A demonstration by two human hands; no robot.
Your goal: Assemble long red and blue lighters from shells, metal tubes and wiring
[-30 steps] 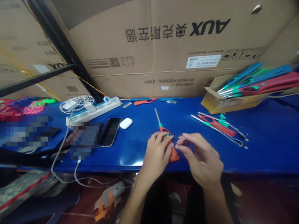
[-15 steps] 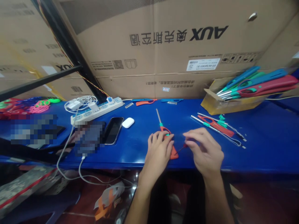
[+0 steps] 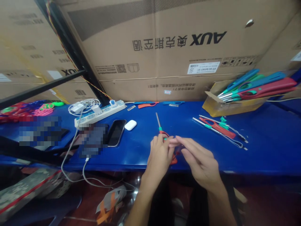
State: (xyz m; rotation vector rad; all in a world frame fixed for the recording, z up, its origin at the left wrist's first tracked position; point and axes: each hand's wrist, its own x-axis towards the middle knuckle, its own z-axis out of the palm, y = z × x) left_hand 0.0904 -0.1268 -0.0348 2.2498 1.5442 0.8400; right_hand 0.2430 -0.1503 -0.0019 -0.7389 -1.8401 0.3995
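Note:
An orange lighter (image 3: 174,160) with a long metal nozzle and green collar lies on the blue tabletop, its nozzle pointing away from me. My left hand (image 3: 160,152) is wrapped over its handle, hiding the middle part. My right hand (image 3: 201,160) is just to the right, fingers stretched toward the left fingertips and thumb apart from them. A small blurred reddish thing shows beneath the right fingertips; whether the hand touches it I cannot tell. Farther right lie an opened red-orange lighter shell (image 3: 218,128), a metal tube (image 3: 199,122) and thin wires (image 3: 231,141).
A taped cardboard box (image 3: 225,108) of colourful lighters stands at the back right. More lighter parts (image 3: 148,105) lie along the big carton (image 3: 160,66). To the left are a phone (image 3: 117,133), a white earbud case (image 3: 130,125) and a power strip (image 3: 101,113) with cables.
My right hand has moved left, up to the left fingertips, and its fingers have straightened. The thin dark tool seen by it before no longer shows clearly. My left hand stays on the lighter.

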